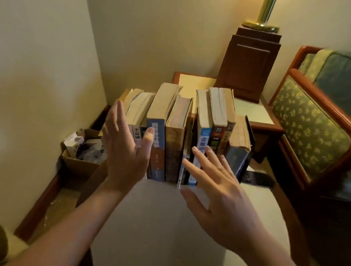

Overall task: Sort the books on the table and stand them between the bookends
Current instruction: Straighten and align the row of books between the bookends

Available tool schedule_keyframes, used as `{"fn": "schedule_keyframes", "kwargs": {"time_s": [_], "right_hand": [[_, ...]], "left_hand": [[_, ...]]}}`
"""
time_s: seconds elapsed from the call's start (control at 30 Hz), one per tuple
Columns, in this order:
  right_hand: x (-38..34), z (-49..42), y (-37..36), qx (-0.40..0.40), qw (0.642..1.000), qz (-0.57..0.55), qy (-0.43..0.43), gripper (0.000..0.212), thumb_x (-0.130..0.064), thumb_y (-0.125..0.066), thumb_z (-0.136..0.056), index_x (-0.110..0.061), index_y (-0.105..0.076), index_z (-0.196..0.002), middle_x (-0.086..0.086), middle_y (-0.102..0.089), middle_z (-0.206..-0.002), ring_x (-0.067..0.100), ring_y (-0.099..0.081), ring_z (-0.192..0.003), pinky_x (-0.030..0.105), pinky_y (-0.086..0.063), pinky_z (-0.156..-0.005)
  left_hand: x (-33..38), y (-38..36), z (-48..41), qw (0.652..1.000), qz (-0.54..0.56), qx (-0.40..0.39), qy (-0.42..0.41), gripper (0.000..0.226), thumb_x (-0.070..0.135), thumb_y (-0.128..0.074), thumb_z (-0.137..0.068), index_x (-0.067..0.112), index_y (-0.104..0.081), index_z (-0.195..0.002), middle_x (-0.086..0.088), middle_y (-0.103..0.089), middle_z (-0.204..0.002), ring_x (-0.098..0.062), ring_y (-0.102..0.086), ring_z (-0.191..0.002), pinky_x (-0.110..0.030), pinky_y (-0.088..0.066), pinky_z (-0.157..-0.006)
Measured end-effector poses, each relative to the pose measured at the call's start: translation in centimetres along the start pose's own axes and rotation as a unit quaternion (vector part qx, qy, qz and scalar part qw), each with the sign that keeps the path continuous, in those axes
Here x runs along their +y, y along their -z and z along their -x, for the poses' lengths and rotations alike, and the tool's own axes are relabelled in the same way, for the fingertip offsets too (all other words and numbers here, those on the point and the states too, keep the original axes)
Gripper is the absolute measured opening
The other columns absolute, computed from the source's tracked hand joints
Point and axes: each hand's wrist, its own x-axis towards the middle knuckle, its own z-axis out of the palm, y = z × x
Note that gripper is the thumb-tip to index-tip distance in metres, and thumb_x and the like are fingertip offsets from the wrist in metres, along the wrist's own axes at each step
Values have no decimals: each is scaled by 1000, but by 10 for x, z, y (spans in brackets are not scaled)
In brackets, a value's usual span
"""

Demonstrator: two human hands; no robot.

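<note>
An armchair (317, 133) with a wooden frame and green patterned upholstery fills the right side. The white-topped table (157, 231) spreads across the near middle. Beyond it, in the far corner, a dark wooden pedestal (248, 62) carrying a brass lamp stem (268, 9) stands on a low side table (259, 115). The row of books (176, 133) stands upright along the far edge of the white table, spines facing near. A tall book with a blue spine (155, 148) and a brown one (173, 150) stand left of centre, and a blue-and-white spine (202, 141) stands right of centre. A worn book (238, 145) closes the right end, just beside a black bookend (250, 140) whose flat foot lies on the table to the right. The person's left hand (123, 148) is raised at the left end of the row, palm turned right and fingers straight and together. Its thumb crosses the blue spine, though contact cannot be told. The right hand (218, 187) hovers before the right half of the row with fingers straight and spread, holding nothing. Its fingertips (194, 149) reach the blue-and-white spine – touching or just short, unclear. On the floor to the left an open cardboard box (82, 154) holds small cartons.
</note>
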Motion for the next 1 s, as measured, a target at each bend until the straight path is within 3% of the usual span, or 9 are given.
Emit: {"fn": "schedule_keyframes", "kwargs": {"time_s": [0.13,0.23,0.33,0.47,0.6,0.73,0.87,1.0], "right_hand": [[10,29,-33,61,994,-22,-88,61,-55,-35,-98,-28,-37,-153,1,-14,-167,22,1,-155,58,-28,-117],[17,29,-57,134,975,-47,-171,62,-51,-40,-98,-24,-36,-153,3,-8,-168,26,0,-155,63,-33,-113],[20,19,-80,202,941,-91,-256,65,-51,-39,-100,-23,-27,-157,3,2,-168,25,4,-155,64,-33,-112],[15,-5,-106,289,894,-110,-325,72,-53,-36,-101,-24,-6,-160,6,18,-166,28,13,-153,65,-17,-118],[24,-41,-122,387,825,-181,-369,78,-55,-32,-100,-17,2,-160,6,21,-165,30,13,-153,72,-26,-110],[26,-71,-140,462,773,-216,-377,76,-39,-42,-100,-4,-7,-158,16,10,-166,32,9,-154,65,-10,-119],[28,-93,-153,493,739,-222,-402,78,-43,-35,-98,0,-6,-157,22,8,-165,36,10,-153,66,-3,-118],[29,-111,-157,544,701,-229,-400,79,-52,-27,-101,3,-9,-155,27,4,-163,39,8,-153,66,-1,-118]], "left_hand": [[22,16,-45,990,-100,-87,-51,81,64,-29,-90,17,-27,-156,-10,-35,-155,-28,-31,-141,-47,-26,-112],[42,9,-77,965,-136,-176,-138,73,61,-30,-93,20,-33,-154,-5,-37,-153,-27,-34,-138,-45,-28,-108],[67,-13,-106,910,-179,-309,-213,74,65,-21,-92,26,-32,-154,4,-33,-159,-23,-29,-144,-48,-22,-112],[89,-52,-137,835,-216,-419,-282,78,71,-16,-89,33,-25,-157,9,-24,-164,-16,-18,-152,-49,-14,-121],[86,-74,-142,837,-127,-493,-202,62,63,-25,-99,41,-17,-157,14,-11,-166,-10,-7,-153,-50,-7,-125],[78,-79,-137,831,-138,-492,-220,56,64,-24,-99,51,-17,-153,19,-6,-165,-8,-5,-153,-51,-3,-125],[85,-78,-132,845,-95,-487,-197,63,69,-32,-94,48,-27,-152,23,-8,-164,-6,-5,-153,-49,-9,-125],[89,-78,-130,843,-77,-499,-189,62,73,-35,-91,50,-31,-149,27,-15,-162,-7,-22,-150,-47,-28,-120]]}}
